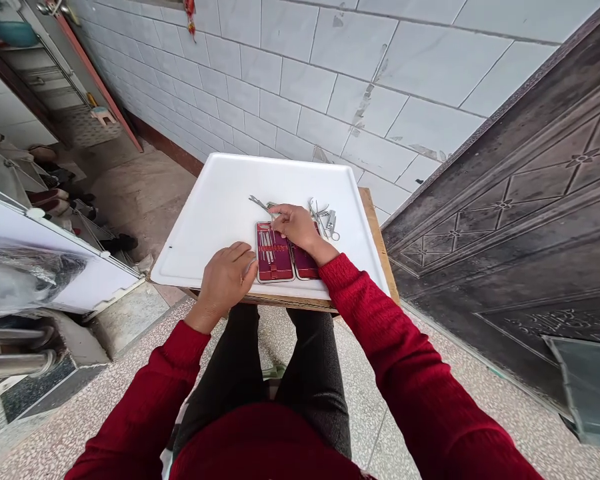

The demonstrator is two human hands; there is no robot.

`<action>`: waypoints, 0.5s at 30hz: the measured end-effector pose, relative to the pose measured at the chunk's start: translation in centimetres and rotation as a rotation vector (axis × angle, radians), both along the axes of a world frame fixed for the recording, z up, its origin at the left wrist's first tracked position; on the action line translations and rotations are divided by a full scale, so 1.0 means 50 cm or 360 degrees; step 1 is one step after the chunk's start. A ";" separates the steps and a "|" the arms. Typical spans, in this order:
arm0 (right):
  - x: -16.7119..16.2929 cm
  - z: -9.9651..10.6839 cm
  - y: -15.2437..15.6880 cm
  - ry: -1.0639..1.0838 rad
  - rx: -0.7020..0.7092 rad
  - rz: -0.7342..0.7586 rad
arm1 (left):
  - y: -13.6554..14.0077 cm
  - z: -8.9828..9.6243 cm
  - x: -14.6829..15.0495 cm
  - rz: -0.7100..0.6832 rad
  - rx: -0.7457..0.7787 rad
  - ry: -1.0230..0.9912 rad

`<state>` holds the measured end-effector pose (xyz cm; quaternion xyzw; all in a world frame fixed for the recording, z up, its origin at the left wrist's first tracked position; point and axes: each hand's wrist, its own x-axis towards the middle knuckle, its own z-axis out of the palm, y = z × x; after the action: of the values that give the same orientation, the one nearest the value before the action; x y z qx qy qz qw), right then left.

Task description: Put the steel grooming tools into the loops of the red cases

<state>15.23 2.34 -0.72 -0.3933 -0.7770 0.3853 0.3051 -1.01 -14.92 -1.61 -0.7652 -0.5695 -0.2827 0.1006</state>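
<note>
A manicure case (pixel 275 275) lies unfolded on a white tray-like tabletop (pixel 205 220). Its purple-red left panel carries several slim metal tools under a red band; my right hand (pixel 296 227) partly covers the other panel. Over the top of the left panel, the fingertips of that hand are pinched round what looks like a slim metal manicure tool, mostly hidden. My left hand (pixel 227 277) rests on the white surface at the case's left edge, thumb apart from the fingers, holding nothing. Scissors (pixel 258 201) lie just beyond the case, partly behind my right fingers.
Nail clippers (pixel 331 220) and other small metal tools lie right of my right hand. A wooden board edge (pixel 380 247) shows under the white top. Behind stands a tiled wall (pixel 290 80); a dark carved door (pixel 505 200) is at right, a shoe rack (pixel 65 200) at left.
</note>
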 end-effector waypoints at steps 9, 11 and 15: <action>0.000 0.010 -0.014 -0.0192 0.0142 -0.0032 | 0.000 0.002 0.001 0.0019 -0.0013 -0.0003; 0.000 0.015 -0.019 -0.0262 0.0181 -0.0056 | -0.001 0.003 0.001 0.0016 -0.0015 -0.0013; -0.001 0.026 -0.031 -0.0347 0.0235 -0.0124 | -0.001 0.003 0.001 0.0008 -0.0016 -0.0020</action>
<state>15.17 0.79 0.60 -0.4392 -0.8159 0.2699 0.2618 -0.96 -14.97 -1.48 -0.7625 -0.5735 -0.2845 0.0939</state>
